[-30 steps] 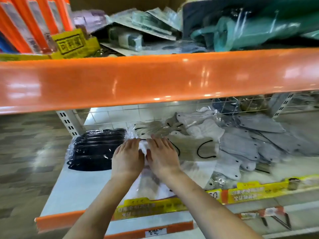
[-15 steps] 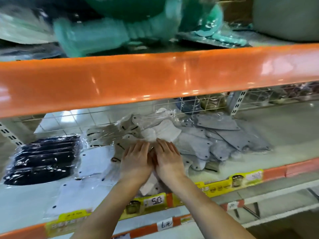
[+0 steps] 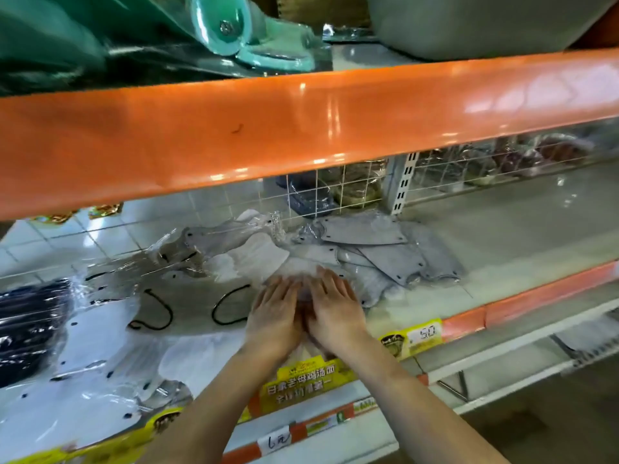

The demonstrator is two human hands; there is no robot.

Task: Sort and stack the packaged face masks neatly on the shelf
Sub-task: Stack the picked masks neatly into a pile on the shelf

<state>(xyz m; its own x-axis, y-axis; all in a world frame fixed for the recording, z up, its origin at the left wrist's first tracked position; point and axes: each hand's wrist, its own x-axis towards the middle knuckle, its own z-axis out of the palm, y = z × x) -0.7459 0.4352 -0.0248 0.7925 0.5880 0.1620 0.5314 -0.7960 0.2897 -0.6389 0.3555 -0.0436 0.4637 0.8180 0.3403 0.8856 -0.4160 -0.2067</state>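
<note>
Your left hand [image 3: 275,314] and right hand [image 3: 335,309] lie side by side, palms down, just right of the frame's centre, thumbs touching, fingers straight and spread, pressing flat on a clear-wrapped pale mask pack [image 3: 301,279] that sits on the shelf [image 3: 522,229]; neither hand curls round anything. The packaged face masks are scattered across this lower shelf. To the left of your hands lies a beige pack with black ear loops [image 3: 197,296], and below it, at lower left of the frame, white packs [image 3: 100,363] overlap one another in glossy film. At the far left edge sits a stack of black masks [image 3: 30,326] in clear wrap. Just beyond your fingertips, toward centre right, grey masks [image 3: 385,249] lie fanned in a loose heap, tilted at different angles and overlapping. A wire grid [image 3: 338,189] stands at the back of the shelf, with dark goods behind it that are too blurred to name. Yellow price labels [image 3: 308,380] run along the shelf's front lip below your wrists, one at right reading 50 [image 3: 425,333]. An orange beam [image 3: 301,128] crosses the frame above, and a teal object [image 3: 234,31] in plastic rests on the level over it at upper left.
</note>
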